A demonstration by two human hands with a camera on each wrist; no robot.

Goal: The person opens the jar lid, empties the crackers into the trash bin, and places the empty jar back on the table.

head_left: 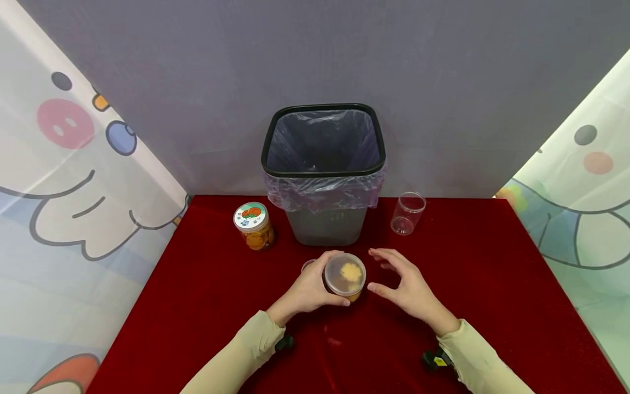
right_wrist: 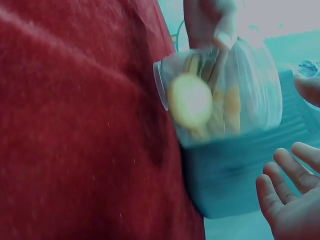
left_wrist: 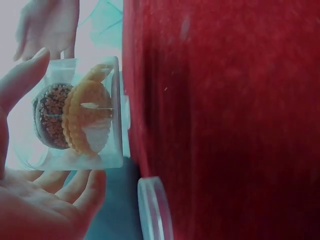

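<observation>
A clear plastic jar (head_left: 353, 296) with a frosted lid (head_left: 338, 272) on top is gripped by my left hand (head_left: 314, 285), thumb on the near side and fingers round the far side. Through its wall in the left wrist view show a ring-shaped yellow cookie (left_wrist: 85, 112) and a dark, seed-coated piece (left_wrist: 52, 116). A round pale cookie (right_wrist: 190, 101) shows in the right wrist view. My right hand (head_left: 410, 287) is held apart to the jar's right, fingers loosely bent, touching nothing. A clear round lid (left_wrist: 155, 210) lies behind the left hand, mostly hidden from above.
A grey bin (head_left: 327, 227) with a black rim and purple liner stands behind the hands. Left of it is a cookie jar (head_left: 259, 238) with a printed lid; to its right, a lidless clear jar (head_left: 409, 212). Red cloth (head_left: 197, 306) covers the table.
</observation>
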